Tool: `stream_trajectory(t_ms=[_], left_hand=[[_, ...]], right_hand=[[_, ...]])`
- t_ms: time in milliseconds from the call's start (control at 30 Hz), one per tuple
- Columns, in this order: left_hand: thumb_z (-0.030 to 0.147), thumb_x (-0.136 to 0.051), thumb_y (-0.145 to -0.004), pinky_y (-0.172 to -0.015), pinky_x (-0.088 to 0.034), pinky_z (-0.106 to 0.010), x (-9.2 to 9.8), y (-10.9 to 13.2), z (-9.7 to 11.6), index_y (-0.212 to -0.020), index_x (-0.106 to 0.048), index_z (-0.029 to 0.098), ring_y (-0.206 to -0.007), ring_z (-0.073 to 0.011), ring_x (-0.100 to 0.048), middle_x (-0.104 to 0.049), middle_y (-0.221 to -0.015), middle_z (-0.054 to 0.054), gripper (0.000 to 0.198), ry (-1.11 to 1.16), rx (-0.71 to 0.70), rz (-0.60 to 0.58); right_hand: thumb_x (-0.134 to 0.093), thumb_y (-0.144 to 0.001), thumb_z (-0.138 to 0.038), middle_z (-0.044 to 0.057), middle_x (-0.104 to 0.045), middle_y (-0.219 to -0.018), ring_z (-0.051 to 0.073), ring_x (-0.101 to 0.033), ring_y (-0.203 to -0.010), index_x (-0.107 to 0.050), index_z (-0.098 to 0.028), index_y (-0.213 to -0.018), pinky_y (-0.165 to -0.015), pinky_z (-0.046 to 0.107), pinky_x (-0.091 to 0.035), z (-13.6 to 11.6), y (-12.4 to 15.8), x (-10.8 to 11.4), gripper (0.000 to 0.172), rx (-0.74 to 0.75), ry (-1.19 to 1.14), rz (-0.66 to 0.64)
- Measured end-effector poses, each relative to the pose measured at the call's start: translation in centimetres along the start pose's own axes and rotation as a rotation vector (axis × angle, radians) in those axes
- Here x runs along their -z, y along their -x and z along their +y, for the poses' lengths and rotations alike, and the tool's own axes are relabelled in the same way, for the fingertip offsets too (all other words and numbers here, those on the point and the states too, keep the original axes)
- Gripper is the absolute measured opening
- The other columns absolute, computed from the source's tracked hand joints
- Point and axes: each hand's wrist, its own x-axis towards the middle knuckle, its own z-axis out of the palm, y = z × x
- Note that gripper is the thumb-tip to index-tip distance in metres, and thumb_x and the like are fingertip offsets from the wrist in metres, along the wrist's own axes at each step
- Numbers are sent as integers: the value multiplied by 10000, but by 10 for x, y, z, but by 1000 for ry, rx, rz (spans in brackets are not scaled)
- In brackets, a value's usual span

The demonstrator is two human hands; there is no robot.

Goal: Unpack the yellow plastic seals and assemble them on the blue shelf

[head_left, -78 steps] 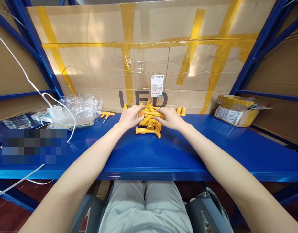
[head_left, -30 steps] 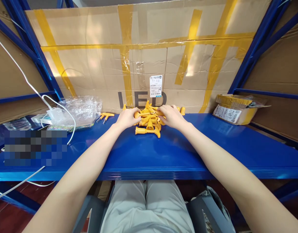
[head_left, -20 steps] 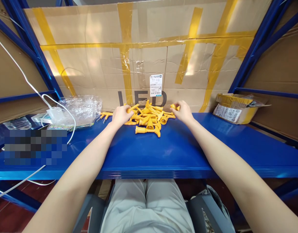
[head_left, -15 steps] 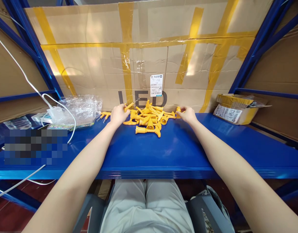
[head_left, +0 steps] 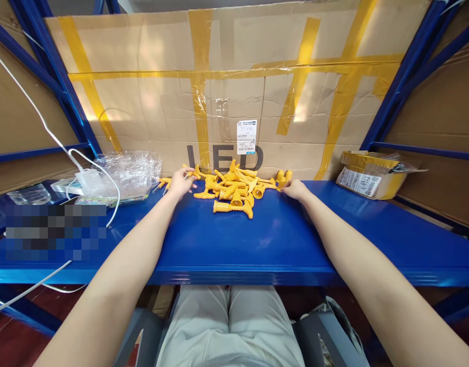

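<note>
Clear plastic bags [head_left: 129, 171]: well left of the pile, with a white charger [head_left: 87, 178] beside them.
T-shaped yellow part [head_left: 163, 182]: alone, between the bags and the pile.
Left hand [head_left: 180, 182]: at the left edge of the pile, fingers curled around one yellow part [head_left: 191, 173]; I cannot tell if they really grip it.
Pile of yellow plastic parts [head_left: 234, 186]: in a loose heap on the blue shelf [head_left: 257, 244], just before the taped cardboard wall [head_left: 226, 92].
Right hand [head_left: 295, 189]: at the right edge of the pile, fingers bent narrow, tips near two upright yellow parts [head_left: 284, 176]; a grip is not clear.
Small cardboard box [head_left: 367, 173]: well right of the pile.
</note>
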Motion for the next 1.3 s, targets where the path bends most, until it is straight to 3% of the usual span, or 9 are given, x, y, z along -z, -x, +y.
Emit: stream_trajectory(t_ms=[67,267,433,600,833,1067,1200,1300], left_hand=[[124,-581,-796,-447,-437,-157,-1,0,0,-1172,-539,158,-575,-68,-611,-654,-1009,-64,380,79,12,-10],[54,-672,-714,-550,-535,-188,-1,2,5,-1272,-460,210,-734,-100,-658,-580,-1099,-66,617,252,158,-55],[-85,-578,-622,-667,-587,-242,-2,2,9,-1333,-406,259,-824,-134,-685,-543,-1083,-51,807,421,229,-56],[-36,-508,-636,-717,-606,-305,-1,-2,10,-1282,-462,258,-819,-153,-696,-568,-981,-35,712,470,242,-25],[16,-549,-728,-655,-570,-251,-2,-11,-5,-1123,-586,141,-726,-140,-700,-648,-930,-75,416,232,173,134],[49,-491,-771,-873,-536,-287,-2,-19,-23,-1021,-688,99,-913,-180,-700,-724,-1016,-116,322,-18,66,197],[62,-447,-814,-944,-504,-307,4,-22,-27,-1024,-711,95,-1008,-201,-677,-725,-1059,-120,339,-251,-16,204],[46,-426,-814,-1023,-453,-322,12,-21,-30,-1035,-721,101,-1116,-219,-635,-710,-1126,-114,373,-460,-94,206]], right_hand=[[-599,-741,-150,118,-695,-895,279,-663,-902,-631,-194,-738,-743,344,-500,1,0,-1,54,22,26,6],[-590,-734,-223,118,-697,-982,268,-654,-926,-655,-191,-942,-764,361,-507,14,-14,-12,220,73,61,-5],[-573,-751,-256,174,-656,-1137,325,-619,-1066,-624,-177,-1098,-854,456,-484,19,-20,-19,359,86,73,-19],[-566,-787,-249,194,-585,-1279,375,-553,-1185,-622,-189,-1195,-924,512,-446,12,-11,-17,416,43,88,-52],[-473,-857,-225,162,-545,-1351,378,-495,-1257,-650,-250,-1227,-954,582,-426,6,-6,-15,411,88,120,-30],[-357,-934,-294,154,-482,-1425,356,-435,-1315,-567,-220,-1336,-1005,584,-378,1,-1,-14,460,73,207,-123],[-333,-946,-264,143,-536,-1379,329,-469,-1289,-596,-218,-1297,-1001,537,-386,-7,3,-12,441,65,181,-85],[-335,-946,-236,137,-556,-1359,320,-502,-1257,-616,-204,-1267,-983,497,-408,-12,5,-13,428,154,146,-45]])
